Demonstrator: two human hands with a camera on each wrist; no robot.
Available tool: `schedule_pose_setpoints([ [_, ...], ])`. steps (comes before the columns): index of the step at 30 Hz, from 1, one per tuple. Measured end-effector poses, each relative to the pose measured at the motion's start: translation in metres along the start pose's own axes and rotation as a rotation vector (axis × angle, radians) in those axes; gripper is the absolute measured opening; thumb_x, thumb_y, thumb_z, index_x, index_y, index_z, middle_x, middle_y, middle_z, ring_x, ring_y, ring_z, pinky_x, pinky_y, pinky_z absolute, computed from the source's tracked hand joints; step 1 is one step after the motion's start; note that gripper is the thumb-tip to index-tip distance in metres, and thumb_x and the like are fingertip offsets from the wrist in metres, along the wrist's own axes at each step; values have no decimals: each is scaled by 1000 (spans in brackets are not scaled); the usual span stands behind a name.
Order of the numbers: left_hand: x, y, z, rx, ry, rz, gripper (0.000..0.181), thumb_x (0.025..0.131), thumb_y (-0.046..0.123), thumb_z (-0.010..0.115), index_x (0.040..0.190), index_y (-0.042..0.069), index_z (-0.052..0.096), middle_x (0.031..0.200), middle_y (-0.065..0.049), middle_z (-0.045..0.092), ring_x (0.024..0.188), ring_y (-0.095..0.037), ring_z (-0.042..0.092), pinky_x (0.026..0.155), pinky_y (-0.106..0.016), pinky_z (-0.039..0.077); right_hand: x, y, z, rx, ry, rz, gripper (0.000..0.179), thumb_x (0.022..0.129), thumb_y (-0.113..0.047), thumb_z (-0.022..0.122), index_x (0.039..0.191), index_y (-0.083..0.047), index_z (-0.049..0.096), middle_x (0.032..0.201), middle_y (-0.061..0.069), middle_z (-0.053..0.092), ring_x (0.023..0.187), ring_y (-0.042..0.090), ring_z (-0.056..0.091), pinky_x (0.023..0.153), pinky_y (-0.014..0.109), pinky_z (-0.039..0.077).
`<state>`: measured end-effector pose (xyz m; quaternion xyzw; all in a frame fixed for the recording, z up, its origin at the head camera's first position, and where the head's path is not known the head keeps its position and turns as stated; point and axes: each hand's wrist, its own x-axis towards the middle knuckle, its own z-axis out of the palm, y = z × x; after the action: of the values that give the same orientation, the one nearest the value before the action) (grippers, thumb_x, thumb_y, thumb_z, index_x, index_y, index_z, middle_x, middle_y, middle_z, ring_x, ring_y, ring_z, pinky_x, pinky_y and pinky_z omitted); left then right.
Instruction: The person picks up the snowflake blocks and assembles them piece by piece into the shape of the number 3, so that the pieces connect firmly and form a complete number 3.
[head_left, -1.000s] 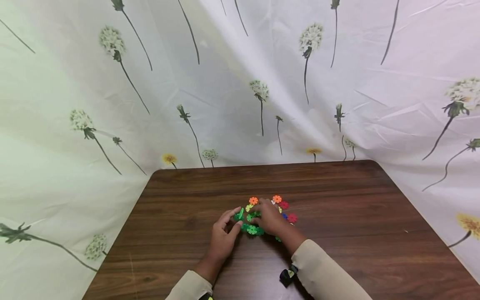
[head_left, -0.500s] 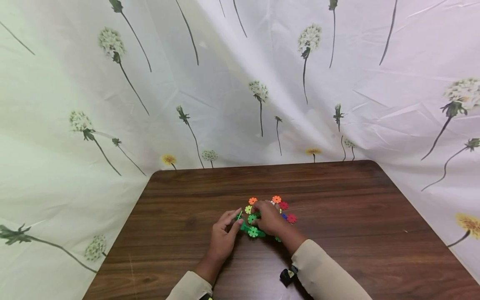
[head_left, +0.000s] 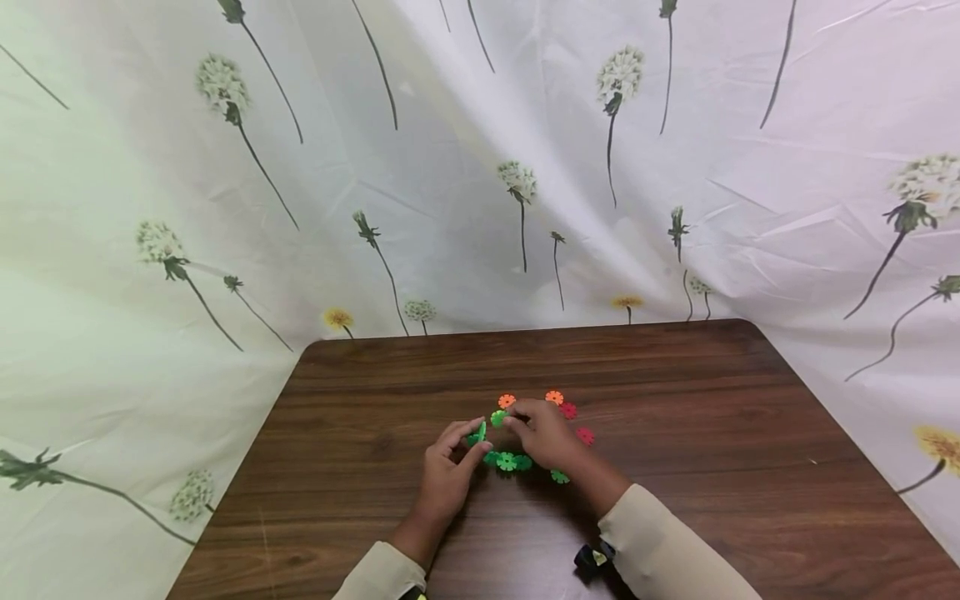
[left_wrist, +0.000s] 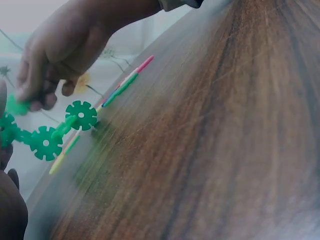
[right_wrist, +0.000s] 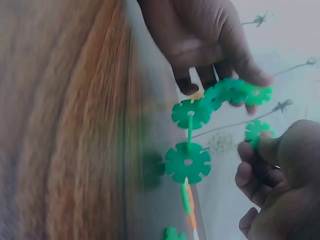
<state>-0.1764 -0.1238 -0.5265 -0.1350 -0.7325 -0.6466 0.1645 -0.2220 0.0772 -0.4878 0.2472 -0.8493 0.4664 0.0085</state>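
A chain of interlocked green notched plastic discs (right_wrist: 187,162) hangs from my left hand (head_left: 446,471), whose thumb and fingers pinch its end disc (right_wrist: 257,94). In the head view the chain's lower discs (head_left: 506,462) stretch rightward from that hand. My right hand (head_left: 546,433) pinches a single green disc (right_wrist: 258,132) between thumb and fingertips. This disc is apart from the chain, just beside the left hand's end of it. Seen from the left wrist, the chain (left_wrist: 46,143) stands above the tabletop, and the right hand (left_wrist: 65,55) is behind it.
Loose discs lie on the brown wooden table (head_left: 675,517): orange ones (head_left: 554,397) at the back, red ones (head_left: 585,436) to the right, and a green one (head_left: 559,477) nearer. My right hand covers part of this group. A flower-printed cloth (head_left: 465,167) hangs behind the table.
My right hand has shifted right and slightly away, with the green disc raised clear of the chain. The left hand stays in place while its chain has turned a little.
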Motion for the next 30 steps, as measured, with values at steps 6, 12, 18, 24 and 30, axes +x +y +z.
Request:
schedule_pose_setpoints([
  [6,0,0,1,-25,12,8,36,93,-5,81,129,-4,76,121,-25,74,103,0,66,86,-14,56,-9,-20,-1,48,60,-15,13,109,-15,67,108,-10,79,104,11,80,83,11,64,74,23,53],
  [12,-1,0,1,-59,18,14,34,91,-7,81,125,-5,77,118,-21,75,104,0,66,86,-14,55,-10,-28,1,37,80,-64,11,108,-11,68,105,-9,79,100,11,79,78,14,63,70,21,51],
  [18,0,0,2,-44,36,3,33,90,-7,83,123,-4,78,116,-18,76,103,-1,65,86,-15,54,-11,-30,4,7,120,-99,12,108,-11,69,102,-10,78,96,3,78,77,4,58,71,22,52],
  [24,-1,1,2,-33,41,-7,33,89,-6,85,121,-2,79,116,-18,76,103,-1,66,85,-17,54,-10,-25,12,-60,183,-232,11,105,-9,71,96,-8,77,90,4,77,76,3,62,68,22,54],
  [30,-2,0,2,-18,47,28,32,88,-5,85,119,0,81,115,-18,77,106,-2,65,85,-16,55,-9,-23,17,-154,229,-350,11,102,-5,75,91,-6,78,84,4,76,70,4,64,64,22,55],
])
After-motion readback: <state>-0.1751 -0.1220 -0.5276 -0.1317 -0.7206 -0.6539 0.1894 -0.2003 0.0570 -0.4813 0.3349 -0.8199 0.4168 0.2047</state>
